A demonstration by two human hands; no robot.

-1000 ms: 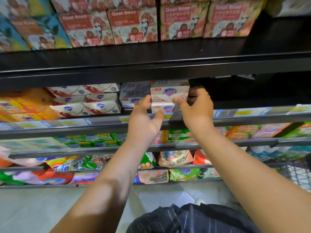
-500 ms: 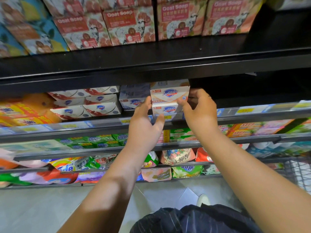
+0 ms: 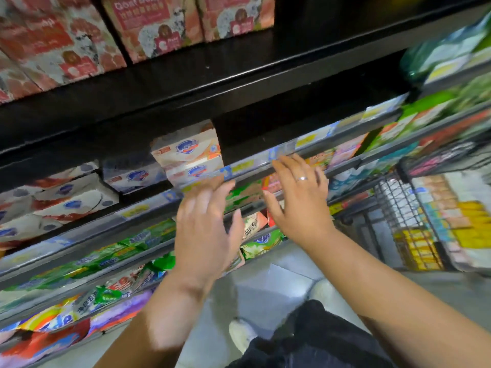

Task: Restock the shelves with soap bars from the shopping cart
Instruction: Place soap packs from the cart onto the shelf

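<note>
Two white soap bar boxes with a blue shield logo [image 3: 190, 152] stand stacked on the middle shelf [image 3: 249, 166], behind its price-label rail. My left hand [image 3: 206, 227] hovers just below and in front of them, fingers spread and straight, holding nothing. My right hand [image 3: 299, 197], with a ring on one finger, is spread open to the right of the stack, below the rail, also empty. More white and red soap boxes [image 3: 69, 197] lie stacked further left on the same shelf. The shopping cart [image 3: 398, 203] of dark wire mesh stands at the right.
Goat soap cartons [image 3: 148, 25] fill the black top shelf. Lower shelves hold green and colourful packets [image 3: 127, 245]. The cart holds yellow and pale boxes [image 3: 451, 224]. A dark gap lies to the right of the stacked boxes. My shoes and dark trousers show below on the grey floor.
Both hands have let go of the stacked soap boxes and pulled back down and away, fingers now spread. The camera has swung right, bringing the cart into view.
</note>
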